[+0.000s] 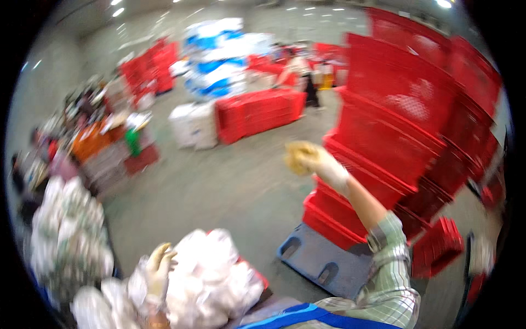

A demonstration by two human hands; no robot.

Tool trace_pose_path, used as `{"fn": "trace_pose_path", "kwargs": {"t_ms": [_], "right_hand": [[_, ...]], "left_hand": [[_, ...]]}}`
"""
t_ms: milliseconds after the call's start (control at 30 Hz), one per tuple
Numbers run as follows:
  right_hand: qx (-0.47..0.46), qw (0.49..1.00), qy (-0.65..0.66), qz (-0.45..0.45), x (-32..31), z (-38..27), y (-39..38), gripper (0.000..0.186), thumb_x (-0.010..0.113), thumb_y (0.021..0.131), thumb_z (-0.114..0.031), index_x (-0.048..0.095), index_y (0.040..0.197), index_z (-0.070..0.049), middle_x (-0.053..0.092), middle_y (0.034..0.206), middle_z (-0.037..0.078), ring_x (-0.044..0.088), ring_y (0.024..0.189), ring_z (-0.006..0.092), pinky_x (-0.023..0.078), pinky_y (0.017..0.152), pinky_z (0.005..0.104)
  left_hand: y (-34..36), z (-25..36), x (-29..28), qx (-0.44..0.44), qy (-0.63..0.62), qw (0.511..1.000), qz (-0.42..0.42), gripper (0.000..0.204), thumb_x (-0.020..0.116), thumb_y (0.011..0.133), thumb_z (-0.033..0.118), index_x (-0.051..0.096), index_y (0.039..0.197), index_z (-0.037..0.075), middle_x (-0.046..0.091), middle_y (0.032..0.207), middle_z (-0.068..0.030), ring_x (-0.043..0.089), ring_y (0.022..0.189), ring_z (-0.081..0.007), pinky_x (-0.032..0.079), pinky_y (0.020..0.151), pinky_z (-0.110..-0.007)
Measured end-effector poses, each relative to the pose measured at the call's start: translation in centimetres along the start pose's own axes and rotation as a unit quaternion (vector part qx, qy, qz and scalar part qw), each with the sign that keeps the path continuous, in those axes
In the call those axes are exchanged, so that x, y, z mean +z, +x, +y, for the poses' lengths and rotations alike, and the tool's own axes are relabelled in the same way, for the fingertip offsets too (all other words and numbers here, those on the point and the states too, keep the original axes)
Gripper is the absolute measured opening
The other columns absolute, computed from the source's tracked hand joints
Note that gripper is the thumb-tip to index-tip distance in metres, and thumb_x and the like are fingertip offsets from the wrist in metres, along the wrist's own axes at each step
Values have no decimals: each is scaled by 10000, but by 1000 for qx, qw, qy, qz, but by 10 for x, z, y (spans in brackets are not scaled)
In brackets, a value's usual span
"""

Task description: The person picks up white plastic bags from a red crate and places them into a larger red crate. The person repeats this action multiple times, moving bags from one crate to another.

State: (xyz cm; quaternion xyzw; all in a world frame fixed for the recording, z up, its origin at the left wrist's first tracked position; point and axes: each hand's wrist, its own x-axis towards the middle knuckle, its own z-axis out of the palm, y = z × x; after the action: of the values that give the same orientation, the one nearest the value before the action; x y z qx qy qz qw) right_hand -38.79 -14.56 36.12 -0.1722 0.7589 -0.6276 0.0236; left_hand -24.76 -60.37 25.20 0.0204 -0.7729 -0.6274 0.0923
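Preferably, guide the left hand (158, 270), loosely open, without snagging the white bags (211, 277); the right hand (304, 158), too blurred to tell its grip, should clear the red crates (386, 126).

Small white ceiling lamps (444, 3) shine above the tall stack of red plastic crates (392, 109) and far to its left. Motion blur softens the stack and everything left of it; bulging white plastic bags (200, 274) to its lower left look washed pale. Fisheye distortion bends the stack's edges.
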Motion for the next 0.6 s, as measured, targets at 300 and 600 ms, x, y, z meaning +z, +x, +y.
{"fn": "trace_pose_path", "kwargs": {"t_ms": [300,600], "right_hand": [[279,908,166,-264,309,173,-102,436,534,979,-218,450,1360,-23,624,1193,104,614,1025,171,502,847,280],[361,879,105,-293,420,138,-108,429,508,991,-181,424,1382,-25,598,1232,99,594,1053,152,491,864,268]], "left_hand": [[-131,-263,-292,-174,406,808,389,861,698,781,329,282,1422,-66,367,1422,-278,363,1311,-410,296,1099,-432],[-169,-289,-484,-350,435,689,462,908,730,736,289,253,1444,-22,463,1339,-282,460,1227,-436,362,1046,-429]]}}
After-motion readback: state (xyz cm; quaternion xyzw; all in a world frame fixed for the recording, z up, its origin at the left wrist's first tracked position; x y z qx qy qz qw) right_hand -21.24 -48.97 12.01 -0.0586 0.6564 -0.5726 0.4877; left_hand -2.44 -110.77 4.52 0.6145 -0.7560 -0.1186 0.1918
